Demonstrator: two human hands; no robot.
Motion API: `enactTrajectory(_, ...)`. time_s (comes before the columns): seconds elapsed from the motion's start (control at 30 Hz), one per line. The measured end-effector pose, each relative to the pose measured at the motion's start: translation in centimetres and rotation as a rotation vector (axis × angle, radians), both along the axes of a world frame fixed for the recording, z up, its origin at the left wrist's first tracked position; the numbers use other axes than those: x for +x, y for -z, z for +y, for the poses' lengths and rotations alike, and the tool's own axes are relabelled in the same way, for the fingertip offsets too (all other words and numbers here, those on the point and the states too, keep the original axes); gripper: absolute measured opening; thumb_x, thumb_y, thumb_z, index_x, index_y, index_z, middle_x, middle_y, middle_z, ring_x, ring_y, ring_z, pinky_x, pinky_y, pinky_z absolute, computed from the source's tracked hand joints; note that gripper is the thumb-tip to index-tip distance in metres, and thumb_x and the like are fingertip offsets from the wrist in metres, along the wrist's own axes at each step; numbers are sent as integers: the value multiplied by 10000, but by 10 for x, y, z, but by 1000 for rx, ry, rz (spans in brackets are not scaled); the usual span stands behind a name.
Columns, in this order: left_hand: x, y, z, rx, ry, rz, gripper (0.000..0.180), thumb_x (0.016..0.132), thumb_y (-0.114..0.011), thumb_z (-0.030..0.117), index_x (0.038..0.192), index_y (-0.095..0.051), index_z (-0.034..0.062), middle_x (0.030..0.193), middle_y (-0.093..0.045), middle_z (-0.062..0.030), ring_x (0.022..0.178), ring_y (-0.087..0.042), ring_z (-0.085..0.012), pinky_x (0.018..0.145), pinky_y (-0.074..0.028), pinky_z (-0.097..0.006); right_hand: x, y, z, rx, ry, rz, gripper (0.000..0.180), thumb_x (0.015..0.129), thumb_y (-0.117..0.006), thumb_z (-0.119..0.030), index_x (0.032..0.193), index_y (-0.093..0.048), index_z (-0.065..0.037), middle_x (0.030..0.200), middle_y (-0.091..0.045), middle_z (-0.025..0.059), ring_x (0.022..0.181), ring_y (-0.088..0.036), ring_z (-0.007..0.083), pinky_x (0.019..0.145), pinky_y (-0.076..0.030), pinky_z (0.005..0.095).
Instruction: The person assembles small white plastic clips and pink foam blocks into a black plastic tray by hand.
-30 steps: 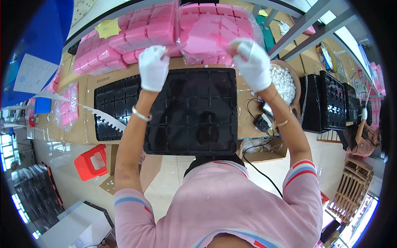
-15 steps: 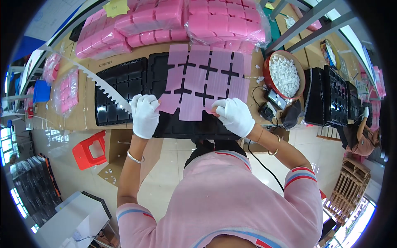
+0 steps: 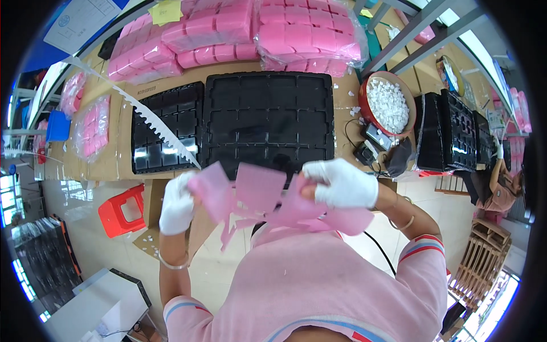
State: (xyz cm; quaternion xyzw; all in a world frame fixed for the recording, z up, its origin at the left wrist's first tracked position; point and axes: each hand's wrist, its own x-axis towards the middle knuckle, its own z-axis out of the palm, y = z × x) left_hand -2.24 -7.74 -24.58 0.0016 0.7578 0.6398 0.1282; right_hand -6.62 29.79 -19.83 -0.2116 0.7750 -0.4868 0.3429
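Note:
Both my hands wear white gloves and are closed on a thin pink foam sheet [image 3: 261,185] with cut-out gaps. My left hand [image 3: 178,204] grips its left side, and my right hand [image 3: 343,183] pinches its right part. The sheet hangs folded and crumpled in front of my body, off the near edge of the table. Just beyond it lies a large black plastic tray [image 3: 268,107] with shallow compartments, now uncovered. Left of that lies another black tray [image 3: 162,105]. A pale strip with a toothed edge [image 3: 152,121] slants across this second tray.
Wrapped pink foam stacks [image 3: 211,25] line the table's back. To the right stand a red bowl [image 3: 366,108] of white bits, power adapters [image 3: 364,153] and upright black trays [image 3: 458,131]. A red stool [image 3: 108,215] is on the floor at left. A co-worker [image 3: 501,188] is far right.
The pink foam sheet has been lifted off the black tray and drawn toward my body, folding as it came. Both hands moved nearer me with it.

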Motion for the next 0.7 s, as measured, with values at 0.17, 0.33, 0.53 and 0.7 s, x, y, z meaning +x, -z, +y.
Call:
enactTrajectory(0.17,-62,60,14,-84,-154,-127,88,899,-589,117,906,-617,34,826,-589,-3,809,-543,-77,750,-444,-249,-48,60,-4,134,181,-38,200,890,-615,-49,1072,-652,25,877,-742,133,794,-727,174,718,-566,327)
enactTrajectory(0.33,-126,99,24,-615,-113,142,127,915,-629,145,969,-644,31,854,-665,-139,821,-662,-238,768,-512,-334,-104,104,-6,160,222,323,206,859,-593,-47,1042,-663,17,927,-740,189,887,-738,330,778,-574,381)
enactTrajectory(0.53,-192,108,34,-863,-152,319,98,877,-642,107,921,-664,23,981,-672,-182,906,-653,-401,818,-525,-431,-177,131,-12,306,181,643,153,889,-641,-184,963,-687,-58,934,-709,186,895,-685,393,770,-543,462)
enactTrajectory(0.7,-236,140,20,-932,-150,657,84,781,-652,91,830,-698,42,1091,-688,-164,1038,-647,-377,884,-513,-448,-217,149,-28,316,176,718,153,881,-624,-167,959,-681,-49,922,-701,194,875,-675,402,766,-536,469)
